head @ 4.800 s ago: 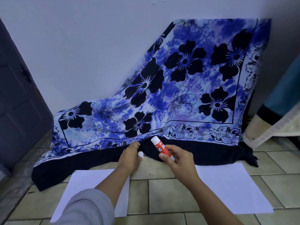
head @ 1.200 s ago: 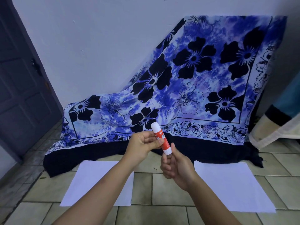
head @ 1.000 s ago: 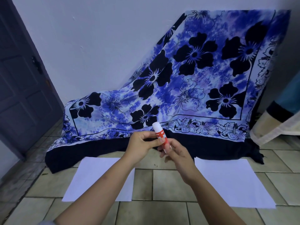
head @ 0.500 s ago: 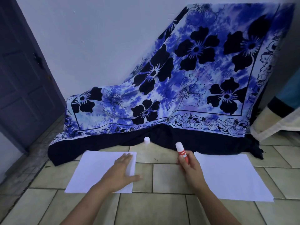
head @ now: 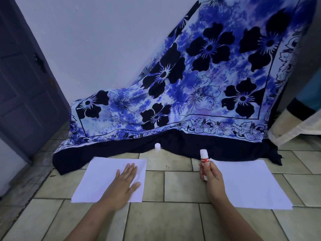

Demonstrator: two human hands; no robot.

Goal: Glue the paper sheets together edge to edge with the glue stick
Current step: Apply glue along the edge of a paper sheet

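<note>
**Site note: two sheets apart on tiled floor, glue stick in right hand**

Surroundings. A blue-and-white cloth printed with dark flowers hangs down the wall, and its dark hem spreads onto the floor just behind the work area. A small white cap stands upright at that hem, between the two sheets and behind them. A dark panelled door stands at the far left. At the right edge hangs a beige-trimmed fabric; what it belongs to cannot be told. Nothing lies on the floor strip between the sheets.

Surface and room. The work is on a floor of pale rectangular tiles with dark grout lines. The wall is plain and light.

Task items. The left paper sheet lies flat on the tiles. The left hand rests palm-down on its right half, fingers straight and slightly spread, holding nothing. The right paper sheet lies flat, well apart from the left one, with bare tile between them. The right hand is by that sheet's left edge, its fingers curled round the lower body of the glue stick. The stick stands nearly upright, white end up, its red label partly covered by the fingers. Whether its base touches the floor cannot be told.

Count. Paper sheets: two. Glue stick: one. Cap: one. Hands: two. Hanging cloth: one. Door: one.
</note>
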